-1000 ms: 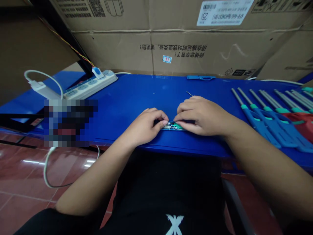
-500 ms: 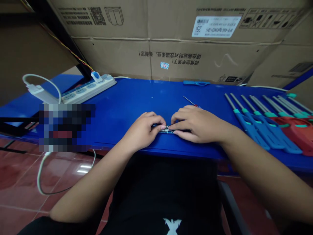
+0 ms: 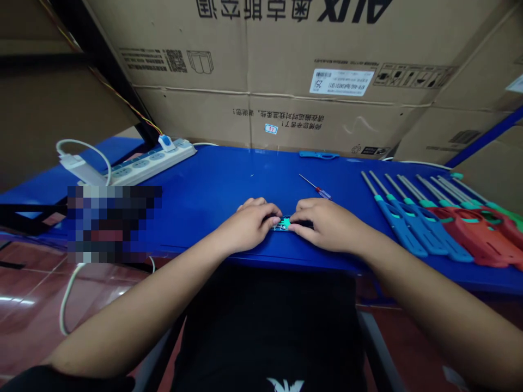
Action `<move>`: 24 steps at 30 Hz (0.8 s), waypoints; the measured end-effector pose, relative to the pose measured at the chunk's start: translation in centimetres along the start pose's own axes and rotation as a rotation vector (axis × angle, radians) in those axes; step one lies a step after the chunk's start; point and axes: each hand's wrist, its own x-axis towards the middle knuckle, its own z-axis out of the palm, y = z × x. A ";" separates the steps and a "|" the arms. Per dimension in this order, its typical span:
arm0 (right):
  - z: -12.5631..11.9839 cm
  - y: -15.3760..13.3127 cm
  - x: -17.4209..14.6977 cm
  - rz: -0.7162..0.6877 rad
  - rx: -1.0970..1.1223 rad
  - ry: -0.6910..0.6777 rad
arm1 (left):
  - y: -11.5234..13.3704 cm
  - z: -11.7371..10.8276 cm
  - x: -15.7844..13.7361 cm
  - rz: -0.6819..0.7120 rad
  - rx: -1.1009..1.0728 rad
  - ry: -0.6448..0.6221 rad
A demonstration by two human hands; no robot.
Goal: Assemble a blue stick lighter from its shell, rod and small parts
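Near the front edge of the table, my left hand (image 3: 254, 226) pinches the left part of an opened blue lighter housing (image 3: 279, 228) that has small parts inside. From the other side, the thumb and forefinger of my right hand (image 3: 324, 223) close on a small green plastic piece (image 3: 285, 222) set at the housing. Fingers cover much of the housing, so how the piece sits in it cannot be made out. Beyond my right hand lies a screwdriver (image 3: 322, 192) with a clear and red handle. A blue housing half (image 3: 318, 155) rests against the cardboard.
On the right, several long-nosed lighters (image 3: 408, 228) in blue, red and green lie in a row. A power strip (image 3: 157, 163) with plugs and cables stands on the left, behind a blurred-out object (image 3: 110, 223). Cardboard (image 3: 196, 103) walls off the back of the blue table (image 3: 196, 201).
A green piece now shows at my right fingertips over the housing, where metal parts showed before. My right hand has drawn back, uncovering the screwdriver handle. The camera view has tilted up.
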 end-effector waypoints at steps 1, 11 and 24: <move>0.0 -0.3 0.2 0.030 0.013 -0.008 | 0.0 0.2 0.1 -0.014 0.011 0.000; 0.5 -1.9 1.8 0.357 0.149 -0.019 | -0.3 0.6 0.6 -0.037 0.023 -0.028; -1.4 0.6 1.4 0.225 0.127 -0.026 | -0.3 0.7 0.2 -0.007 -0.048 0.056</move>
